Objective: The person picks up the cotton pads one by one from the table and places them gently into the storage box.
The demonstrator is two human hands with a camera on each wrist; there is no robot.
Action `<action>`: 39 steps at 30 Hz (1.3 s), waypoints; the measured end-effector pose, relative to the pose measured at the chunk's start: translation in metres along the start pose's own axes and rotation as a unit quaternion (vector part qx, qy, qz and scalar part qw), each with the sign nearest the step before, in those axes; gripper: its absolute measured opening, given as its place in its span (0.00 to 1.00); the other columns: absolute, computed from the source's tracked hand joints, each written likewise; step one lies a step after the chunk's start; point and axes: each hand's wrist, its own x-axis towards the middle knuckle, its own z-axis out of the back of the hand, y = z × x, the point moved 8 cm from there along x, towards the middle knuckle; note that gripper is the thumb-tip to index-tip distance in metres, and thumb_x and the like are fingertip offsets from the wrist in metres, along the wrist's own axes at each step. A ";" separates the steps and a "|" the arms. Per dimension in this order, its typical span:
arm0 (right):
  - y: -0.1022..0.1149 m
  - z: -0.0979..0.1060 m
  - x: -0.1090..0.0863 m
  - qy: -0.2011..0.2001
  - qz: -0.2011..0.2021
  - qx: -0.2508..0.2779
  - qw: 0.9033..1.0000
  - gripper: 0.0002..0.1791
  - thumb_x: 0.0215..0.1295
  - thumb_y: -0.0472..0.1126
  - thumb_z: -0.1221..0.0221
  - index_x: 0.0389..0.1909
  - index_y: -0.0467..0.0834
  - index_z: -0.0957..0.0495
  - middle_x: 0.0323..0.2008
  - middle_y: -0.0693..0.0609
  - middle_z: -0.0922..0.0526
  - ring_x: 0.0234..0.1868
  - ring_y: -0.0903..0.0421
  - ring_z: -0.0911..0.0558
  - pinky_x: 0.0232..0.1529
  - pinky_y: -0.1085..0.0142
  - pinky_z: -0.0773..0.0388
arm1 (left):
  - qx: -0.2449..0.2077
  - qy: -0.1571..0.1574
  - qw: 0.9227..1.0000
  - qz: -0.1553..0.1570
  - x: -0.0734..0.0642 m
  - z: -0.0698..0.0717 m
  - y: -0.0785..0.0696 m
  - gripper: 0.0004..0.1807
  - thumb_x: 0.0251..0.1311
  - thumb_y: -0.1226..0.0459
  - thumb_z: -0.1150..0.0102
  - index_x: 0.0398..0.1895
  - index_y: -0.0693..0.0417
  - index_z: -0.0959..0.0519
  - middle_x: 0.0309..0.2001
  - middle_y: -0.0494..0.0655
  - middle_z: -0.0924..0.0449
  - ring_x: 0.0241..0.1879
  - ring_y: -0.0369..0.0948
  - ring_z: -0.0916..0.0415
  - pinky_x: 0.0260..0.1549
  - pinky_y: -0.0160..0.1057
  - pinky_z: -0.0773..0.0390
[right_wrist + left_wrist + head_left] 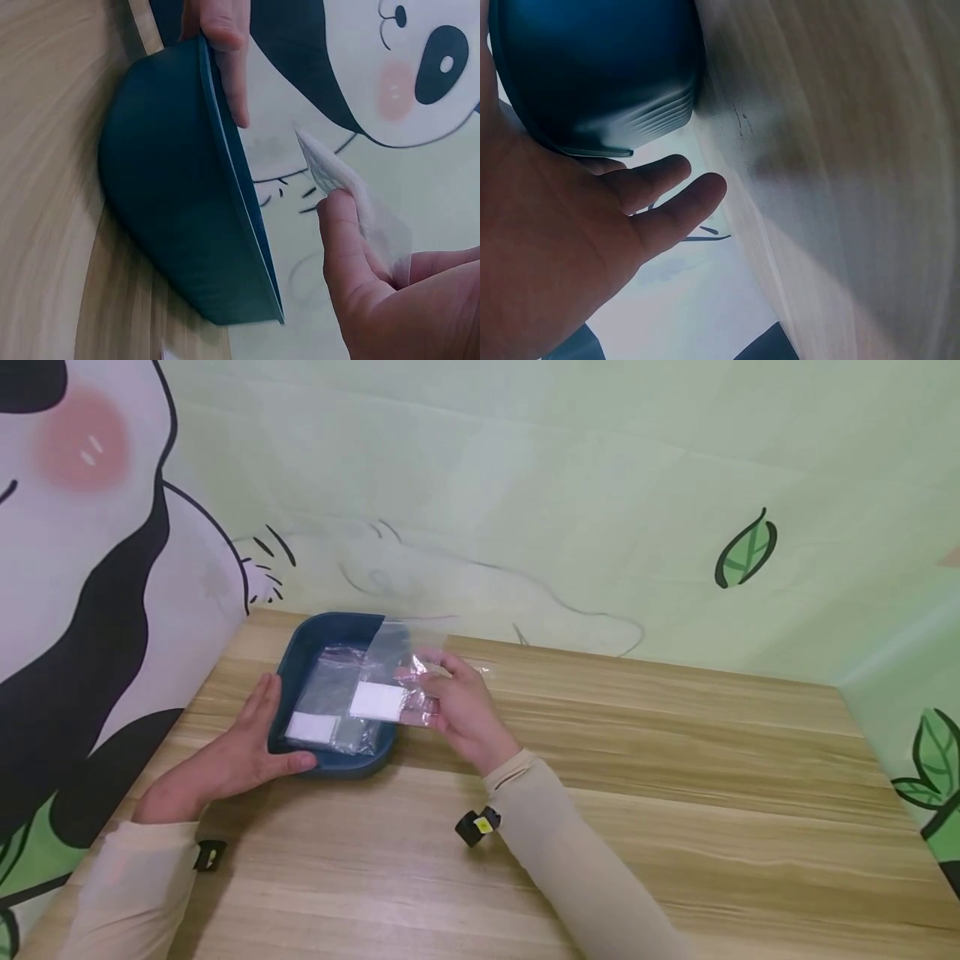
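A dark blue plastic bin [360, 770] stands on the wooden table at the left. Inside it lie clear plastic bags [315, 681], with a white label patch showing on one. My left hand [232, 752] rests against the bin's left side, fingers straight, thumb spread along the near rim. In the left wrist view two fingers [682, 214] stretch out past the bin wall. My right hand [468, 710] pinches a clear plastic bag [380, 702] with a white patch, over the bin's right edge. From the right wrist view, the bag [337, 169] hangs above the rim.
The wood-grain table [675, 777] stretches away to the right. A bit of shiny clear plastic [486, 671] shows on the table beyond my right hand. Behind the table hangs a green backdrop [525, 485] with panda and leaf drawings. Each sleeve carries a small black wrist device [477, 825].
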 end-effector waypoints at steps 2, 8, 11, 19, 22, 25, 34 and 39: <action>-0.006 -0.007 0.005 -0.003 -0.013 -0.003 1.000 0.21 0.75 0.26 0.53 0.65 0.38 0.29 0.55 0.37 0.18 0.33 0.51 0.14 0.39 0.55 0.15 | 0.000 -0.001 1.000 0.000 -0.001 0.000 0.000 0.71 0.58 0.43 0.30 0.78 0.60 0.79 0.78 0.63 0.84 0.76 0.66 0.75 0.66 0.71 0.56; -0.023 -0.027 0.020 -0.010 -0.040 -0.015 0.999 0.25 0.73 0.24 0.54 0.67 0.41 0.29 0.52 0.39 0.16 0.34 0.47 0.14 0.43 0.48 0.17 | 0.004 -0.002 1.000 0.001 -0.001 0.000 0.000 0.71 0.58 0.43 0.30 0.78 0.60 0.78 0.78 0.63 0.84 0.75 0.67 0.73 0.65 0.72 0.54; -0.031 -0.036 0.027 -0.009 -0.046 -0.024 0.999 0.29 0.70 0.21 0.56 0.69 0.42 0.31 0.53 0.39 0.17 0.35 0.45 0.15 0.46 0.45 0.18 | 0.004 -0.002 1.000 0.002 -0.001 0.000 0.000 0.71 0.58 0.42 0.31 0.78 0.60 0.78 0.78 0.63 0.84 0.75 0.68 0.72 0.65 0.72 0.53; -0.052 -0.056 0.039 -0.013 -0.065 -0.036 0.997 0.31 0.69 0.21 0.56 0.71 0.43 0.32 0.57 0.38 0.19 0.39 0.42 0.16 0.49 0.43 0.20 | 0.001 -0.002 1.000 0.000 -0.002 0.000 0.000 0.70 0.59 0.45 0.31 0.77 0.61 0.79 0.78 0.65 0.84 0.75 0.68 0.72 0.66 0.71 0.54; -0.059 -0.062 0.042 -0.016 -0.076 -0.026 0.997 0.30 0.70 0.22 0.55 0.71 0.42 0.33 0.57 0.37 0.21 0.42 0.40 0.16 0.51 0.42 0.21 | 0.000 -0.003 1.000 -0.004 -0.001 -0.001 0.001 0.70 0.60 0.45 0.30 0.77 0.62 0.79 0.77 0.65 0.84 0.75 0.68 0.73 0.66 0.70 0.54; -0.066 -0.067 0.045 -0.015 -0.094 -0.006 0.995 0.29 0.71 0.22 0.54 0.71 0.42 0.35 0.58 0.36 0.23 0.49 0.34 0.18 0.53 0.40 0.23 | 0.000 -0.003 1.000 -0.008 -0.001 -0.001 0.002 0.70 0.60 0.45 0.30 0.77 0.63 0.78 0.77 0.66 0.84 0.75 0.68 0.73 0.66 0.70 0.54; -0.077 -0.071 0.050 -0.010 -0.123 -0.001 0.992 0.32 0.69 0.20 0.55 0.72 0.41 0.40 0.51 0.37 0.26 0.49 0.39 0.21 0.56 0.37 0.26 | -0.006 0.000 1.000 -0.008 0.001 -0.001 0.001 0.71 0.59 0.44 0.30 0.78 0.63 0.78 0.78 0.64 0.84 0.75 0.68 0.72 0.67 0.69 0.54; -0.079 -0.071 0.050 -0.008 -0.124 -0.009 0.992 0.34 0.66 0.20 0.55 0.73 0.39 0.41 0.47 0.41 0.29 0.43 0.44 0.24 0.57 0.37 0.27 | -0.005 0.000 1.000 -0.005 0.000 -0.001 0.002 0.71 0.59 0.44 0.30 0.78 0.62 0.78 0.78 0.64 0.84 0.75 0.68 0.71 0.67 0.69 0.53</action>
